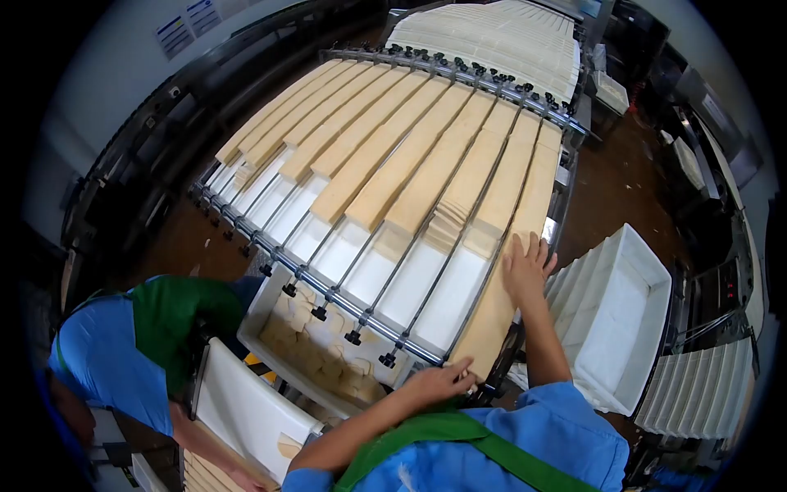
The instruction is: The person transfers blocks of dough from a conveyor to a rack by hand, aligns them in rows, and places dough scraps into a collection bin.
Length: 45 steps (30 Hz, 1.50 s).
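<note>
In the rightmost lane of a slotted conveyor lies a long row of thin pale sheets (490, 324), packed close together. My left hand (447, 381) is at the row's near end, its fingers curled against it. Farther up, my right hand (529, 266) lies over the same row and its right edge with the fingers spread. More rows of pale sheets (426, 184) fill the lanes to the left, separated by metal rods. Some sheets (447, 221) lean loosely at the near ends of these rows.
A white bin (627, 320) stands at the right above ribbed white trays (697, 389). Below the conveyor's front rail (320, 291), another bin (266, 307) holds loose pieces. A co-worker in blue and green (156, 336) bends at the left beside a white belt (246, 394).
</note>
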Each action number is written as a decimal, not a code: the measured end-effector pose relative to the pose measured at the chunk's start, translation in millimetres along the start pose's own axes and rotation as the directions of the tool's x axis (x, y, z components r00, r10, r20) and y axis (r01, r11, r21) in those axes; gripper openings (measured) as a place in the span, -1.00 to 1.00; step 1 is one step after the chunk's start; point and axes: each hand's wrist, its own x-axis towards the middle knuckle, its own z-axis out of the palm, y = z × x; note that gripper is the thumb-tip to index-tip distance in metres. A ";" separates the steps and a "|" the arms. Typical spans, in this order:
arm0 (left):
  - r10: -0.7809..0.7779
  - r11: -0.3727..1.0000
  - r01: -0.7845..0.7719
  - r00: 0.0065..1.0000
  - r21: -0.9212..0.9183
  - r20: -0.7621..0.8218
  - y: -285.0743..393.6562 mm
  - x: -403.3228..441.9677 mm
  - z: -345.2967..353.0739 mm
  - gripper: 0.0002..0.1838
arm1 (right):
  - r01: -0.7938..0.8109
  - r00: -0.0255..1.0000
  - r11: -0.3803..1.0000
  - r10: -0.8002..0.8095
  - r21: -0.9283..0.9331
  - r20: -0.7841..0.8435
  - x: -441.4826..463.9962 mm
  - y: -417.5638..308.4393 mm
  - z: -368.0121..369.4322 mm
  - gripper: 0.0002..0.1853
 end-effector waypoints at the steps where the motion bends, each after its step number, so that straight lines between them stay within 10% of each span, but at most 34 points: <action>1: -0.034 0.999 0.033 0.999 -0.035 -0.026 -5.2 8.1 0.7 -0.69 | 0.014 0.997 0.999 -0.017 -0.036 -0.081 -6.0 -3.2 1.9 -0.41; 7: -0.175 0.983 0.171 0.983 0.069 0.053 7.2 30.4 -1.7 -0.77 | 0.022 0.999 0.997 -0.025 0.074 0.037 -45.6 -22.2 11.6 -0.34; 11: 0.161 0.912 0.013 0.908 0.410 -0.387 0.9 15.8 -8.9 -0.91 | 0.171 0.955 0.977 -0.196 0.127 0.221 -90.7 -41.7 -10.9 -0.34; 17: -0.196 0.885 0.408 0.764 0.225 -0.615 -0.6 -66.6 -34.7 -0.84 | 0.358 0.888 0.921 -0.284 -0.154 0.363 -146.4 -57.0 5.7 -0.35; 20: -0.628 0.666 0.742 0.501 -0.079 -0.596 -6.9 -113.7 -22.0 -0.59 | 0.379 0.896 0.905 -0.307 -0.192 0.321 -142.0 -79.0 -8.7 -0.33; 26: -0.894 0.214 0.881 0.002 -0.423 -0.449 43.8 -212.0 -39.8 -0.20 | 0.634 0.762 0.772 -0.633 0.039 0.135 -123.4 -140.9 15.6 -0.31; 31: -0.484 -0.151 0.753 -0.621 -0.641 -0.616 89.2 -334.3 -4.2 -0.26 | 0.801 0.555 0.567 -0.824 0.195 0.115 -150.2 -230.8 20.3 -0.31; 35: -0.008 -0.518 0.372 -0.903 -0.770 -0.430 160.2 -433.7 28.0 -0.16 | 0.877 0.280 0.296 -0.955 0.379 0.097 -205.4 -305.8 18.7 -0.66; 41: -0.021 -0.444 0.164 -0.985 -0.881 -0.173 210.2 -498.6 37.4 -0.14 | 0.830 -0.044 -0.023 -0.999 0.557 0.025 -304.5 -417.5 57.7 -0.81; 45: -0.159 -0.311 0.267 -0.961 -0.912 -0.227 212.6 -504.2 25.0 -0.13 | 0.833 -0.073 -0.045 -0.997 0.551 0.028 -383.1 -498.5 82.5 -0.72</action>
